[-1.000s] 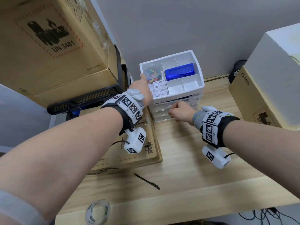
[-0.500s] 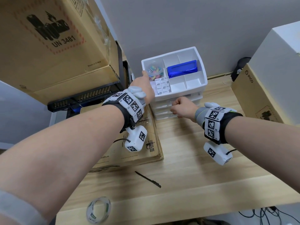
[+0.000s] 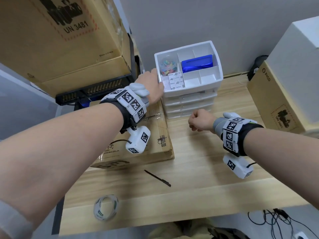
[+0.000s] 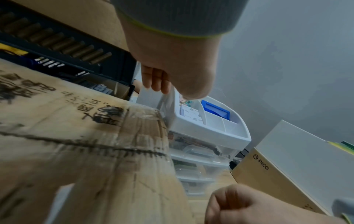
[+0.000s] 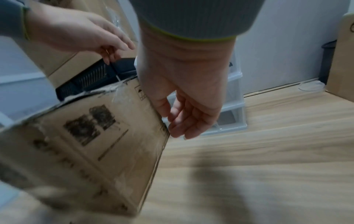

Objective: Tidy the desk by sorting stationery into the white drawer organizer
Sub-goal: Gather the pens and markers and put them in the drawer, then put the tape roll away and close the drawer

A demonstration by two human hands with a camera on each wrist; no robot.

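The white drawer organizer (image 3: 219, 69) stands at the back of the wooden desk, with clear drawers (image 3: 189, 102) under its top tray. The tray holds colourful clips (image 3: 168, 65), note labels (image 3: 175, 80) and a blue case (image 3: 198, 63). My left hand (image 3: 151, 83) rests on the organizer's left rim, its fingers (image 4: 156, 80) lying down the outer side. My right hand (image 3: 198, 120) hovers in front of the lowest drawers, loosely curled and empty in the right wrist view (image 5: 184, 121). A black pen (image 3: 158, 178) and a clear tape roll (image 3: 106, 207) lie on the desk near me.
A flat cardboard box (image 3: 155, 140) lies left of the organizer, beneath my left wrist. A large cardboard box (image 3: 60, 40) on a black crate (image 3: 93, 92) fills the left. A PICO carton (image 3: 279, 100) and a white box (image 3: 300, 57) stand right. Cables (image 3: 276, 219) hang below the desk's front edge.
My right hand has drawn back from the drawer fronts toward me. My left hand has stayed at the organizer's left rim.
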